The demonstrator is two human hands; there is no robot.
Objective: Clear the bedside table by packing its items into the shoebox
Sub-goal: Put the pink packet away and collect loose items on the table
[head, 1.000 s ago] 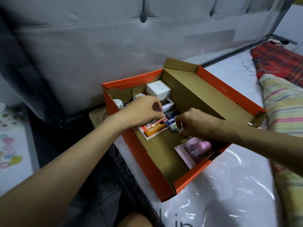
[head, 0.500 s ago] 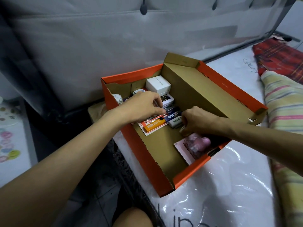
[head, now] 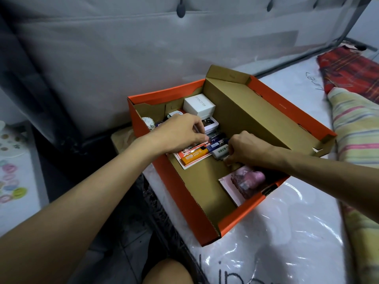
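Head camera looks down into an open orange shoebox (head: 184, 201) lying on a plastic-wrapped mattress (head: 287, 232), with both bare hands reaching inside. The left hand (head: 178, 133) has thumb and fingers pinched together over a row of small packs near the box's left wall; what it pinches cannot be made out. The right hand (head: 248, 149) curls its fingers round the end of a grey pack (head: 219, 153) at the middle of the box floor.

Counted inside:
- one white cube box (head: 199, 105) at the far wall
- one smaller white box (head: 209, 124) just in front of it
- one orange pack (head: 193, 156) lying on a red and white card
- at least two blue packs (head: 217, 143)
- one grey pack
- one pink object (head: 250, 179) on a card in the near right corner
- one round patterned item (head: 148, 121) in the far left corner

Likely risks: the box's left wall seems to sit along the mattress edge, so a downward press there could tip it toward the floor. The slick plastic could let it slide under a push. Nudging the grey pack may scatter the loose row beside it.
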